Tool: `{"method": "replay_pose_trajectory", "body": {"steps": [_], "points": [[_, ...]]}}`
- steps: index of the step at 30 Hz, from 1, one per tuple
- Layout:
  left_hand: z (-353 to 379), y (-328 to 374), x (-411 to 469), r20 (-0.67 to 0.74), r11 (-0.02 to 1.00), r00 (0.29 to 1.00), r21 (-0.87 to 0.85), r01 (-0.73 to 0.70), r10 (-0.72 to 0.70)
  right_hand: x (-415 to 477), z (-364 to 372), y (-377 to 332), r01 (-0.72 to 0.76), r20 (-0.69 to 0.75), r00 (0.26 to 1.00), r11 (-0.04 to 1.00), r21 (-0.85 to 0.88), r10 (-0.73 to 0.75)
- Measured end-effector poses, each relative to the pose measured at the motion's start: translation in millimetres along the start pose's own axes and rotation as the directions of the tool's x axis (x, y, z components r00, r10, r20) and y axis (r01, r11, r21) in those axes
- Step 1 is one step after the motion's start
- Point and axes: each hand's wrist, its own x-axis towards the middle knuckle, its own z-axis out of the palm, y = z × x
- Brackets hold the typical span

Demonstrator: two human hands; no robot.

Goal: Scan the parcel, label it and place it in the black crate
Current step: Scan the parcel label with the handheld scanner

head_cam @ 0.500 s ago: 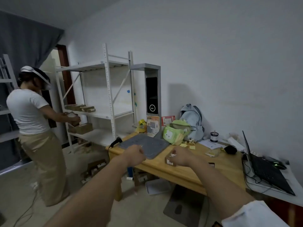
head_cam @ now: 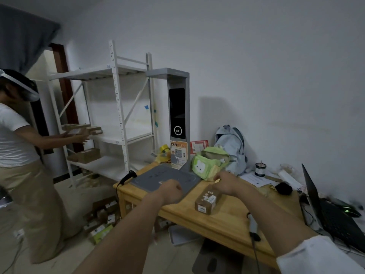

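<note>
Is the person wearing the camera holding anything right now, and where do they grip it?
The right hand pinches a small yellowish slip by its edge, above the brown parcel on the wooden table. The left hand is closed; whether it holds anything cannot be told.

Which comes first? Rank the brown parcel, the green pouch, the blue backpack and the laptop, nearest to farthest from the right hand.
1. Brown parcel: just below the right hand.
2. Green pouch: just behind it; near-tie with the parcel.
3. Blue backpack: behind, against the wall.
4. Laptop: far right.

Small parcel-sorting room: my wooden table carries a scanner station; white metal shelving holds cardboard boxes.
</note>
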Motion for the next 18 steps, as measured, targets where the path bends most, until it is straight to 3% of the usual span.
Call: {"method": "replay_pose_trajectory", "body": {"steps": [10, 18], "points": [[2, -22, 119, 0.080, 0.996, 0.997, -0.094, 0.003, 0.005, 96, 20, 25, -0.095, -0.036, 0.994, 0.989, 0.117, 0.100], [-17, -33, 258, 0.186, 0.980, 0.968, -0.138, -0.142, 0.166, 217, 19, 37, -0.236, -0.090, 0.967, 0.971, 0.035, 0.238]]}}
